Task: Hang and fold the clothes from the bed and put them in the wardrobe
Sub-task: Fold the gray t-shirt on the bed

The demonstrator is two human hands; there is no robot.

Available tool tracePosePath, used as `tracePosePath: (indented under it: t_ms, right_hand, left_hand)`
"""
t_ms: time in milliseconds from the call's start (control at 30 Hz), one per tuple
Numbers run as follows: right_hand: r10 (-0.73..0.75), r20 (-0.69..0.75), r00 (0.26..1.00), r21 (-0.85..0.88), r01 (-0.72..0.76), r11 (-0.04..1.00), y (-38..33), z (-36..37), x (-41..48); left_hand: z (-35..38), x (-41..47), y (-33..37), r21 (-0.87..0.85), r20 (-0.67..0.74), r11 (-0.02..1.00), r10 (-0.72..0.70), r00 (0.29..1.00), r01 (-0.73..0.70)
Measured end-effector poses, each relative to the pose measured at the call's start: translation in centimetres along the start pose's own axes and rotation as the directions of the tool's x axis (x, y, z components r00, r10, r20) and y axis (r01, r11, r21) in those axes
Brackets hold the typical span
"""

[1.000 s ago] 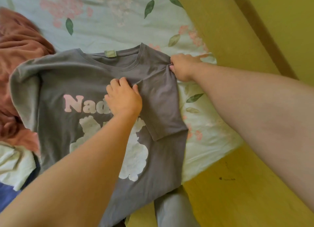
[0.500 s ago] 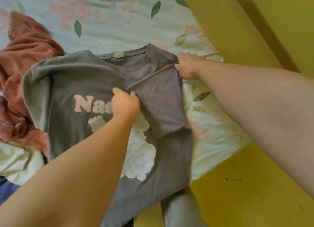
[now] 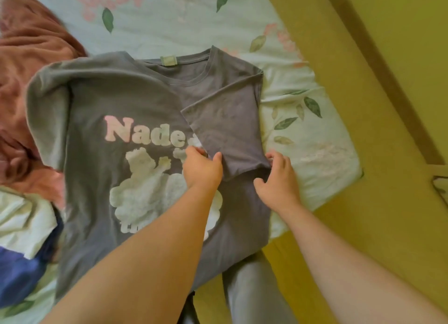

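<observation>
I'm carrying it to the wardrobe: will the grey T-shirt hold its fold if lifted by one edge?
Probably not: the grey T-shirt looks thin and floppy, its folded sleeve lying limp. Its hem droops over the bed edge, so unsupported parts would likely sag.

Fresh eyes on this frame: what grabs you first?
A grey T-shirt with pink lettering lies spread on the floral sheet, centre frame, one sleeve folded in over its chest. The left hand and right hand grip that sleeve's lower edge. A rust-brown cloth is heaped at the far left.
</observation>
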State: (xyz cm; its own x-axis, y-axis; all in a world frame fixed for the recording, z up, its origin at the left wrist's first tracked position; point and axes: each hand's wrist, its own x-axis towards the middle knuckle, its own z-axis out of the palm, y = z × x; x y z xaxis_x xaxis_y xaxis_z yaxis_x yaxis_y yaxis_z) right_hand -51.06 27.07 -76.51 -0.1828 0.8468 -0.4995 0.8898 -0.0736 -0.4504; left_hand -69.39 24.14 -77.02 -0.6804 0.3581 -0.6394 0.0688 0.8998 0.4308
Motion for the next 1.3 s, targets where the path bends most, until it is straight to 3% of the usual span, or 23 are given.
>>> tracePosePath:
  t_ms: [133,267,367,433,500,567,633,733,800,967,1067,1167,1200,1300]
  right_hand:
    - [0.097,-0.180,0.979,0.061,-0.088,0.994,-0.8,1.1,-0.5]
    - [0.118,-0.161,0.980,-0.180,-0.146,0.973,-1.8,1.2,-0.6]
    - [0.135,-0.318,0.939,-0.200,-0.205,0.958,-5.1,2.2,-1.5]
    - [0.041,-0.343,0.938,-0.143,-0.096,0.985,-8.5,3.7,-2.6]
    - [-0.087,-0.235,0.968,-0.095,0.067,0.993,-12.8,5.7,-3.6]
    - [-0.197,-0.060,0.979,-0.033,0.195,0.980,-17.6,8.0,-4.4]
    - [-0.286,0.087,0.954,0.039,0.284,0.958,-22.1,10.1,-5.0]
    - [-0.359,0.144,0.922,0.078,0.351,0.933,-27.1,12.3,-5.0]
    - [-0.379,0.169,0.910,0.125,0.361,0.924,-29.3,13.0,-4.9]
    - [-0.490,0.249,0.836,0.272,0.425,0.863,-32.0,14.4,-6.1]
    - [-0.435,0.223,0.872,0.502,0.280,0.818,-34.0,14.1,-6.2]
    - [-0.337,0.123,0.933,0.708,0.156,0.689,-35.2,12.8,-5.2]
    - [-0.308,0.109,0.945,0.736,0.131,0.664,-35.1,12.3,-4.8]
    - [-0.223,0.206,0.953,0.810,-0.038,0.585,-34.2,10.9,-3.7]
  left_hand:
    - [-1.6,0.7,-1.3,-0.088,0.124,0.996,0.045,0.991,-0.034]
    - [-5.0,1.3,-2.4,-0.108,0.168,0.989,0.115,0.979,-0.098]
    - [-10.6,3.1,-3.8,-0.067,-0.073,0.986,0.151,0.986,-0.156]
    - [-15.4,4.8,-5.2,-0.132,-0.332,0.986,0.051,0.942,-0.100]
    - [-20.0,6.6,-7.0,-0.237,-0.520,0.971,-0.119,0.846,-0.009]
    - [-23.7,8.5,-8.8,-0.304,-0.573,0.946,-0.277,0.771,0.114]
    - [-26.2,10.2,-10.5,-0.268,-0.493,0.943,-0.311,0.812,0.198]
    - [-27.8,11.5,-11.4,-0.076,-0.282,0.995,-0.077,0.956,0.058]
    - [-29.0,11.7,-10.9,-0.024,-0.264,0.999,0.020,0.964,-0.027]
    - [-32.4,10.1,-6.5,-0.410,-0.351,0.893,0.034,0.936,-0.186]
    - [-33.9,8.3,-2.9,-0.441,-0.196,0.848,0.227,0.954,-0.293]
    - [-33.6,6.0,-0.3,-0.528,0.182,0.833,0.303,0.935,-0.167]
    - [-33.2,5.4,0.4,-0.564,0.250,0.817,0.308,0.918,-0.120]
    - [-32.4,5.3,1.4,-0.645,0.203,0.752,0.344,0.917,-0.139]
